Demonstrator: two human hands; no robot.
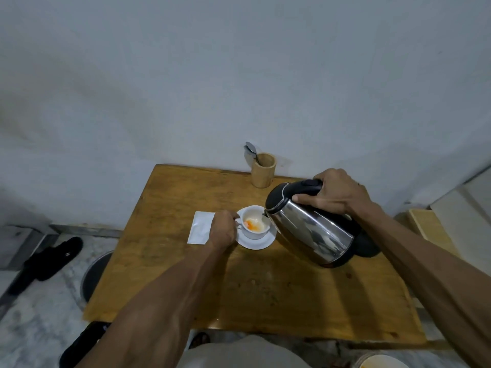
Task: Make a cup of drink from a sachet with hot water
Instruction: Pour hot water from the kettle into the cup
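Observation:
A white cup (256,234) stands on a white saucer (263,243) near the middle of the wooden table (252,293). Orange powder and some liquid lie inside the cup. My left hand (223,229) grips the cup's handle on its left side. My right hand (336,193) holds the black handle of a steel kettle (312,229), tilted left with its spout over the cup's right rim. A white sachet (199,227) lies flat on the table just left of my left hand.
A wooden holder (263,170) with a spoon (251,150) stands at the table's back edge against the wall. The kettle's black base (368,245) sits behind the kettle. Black sandals (50,258) and a round dark object (95,272) lie on the floor, left.

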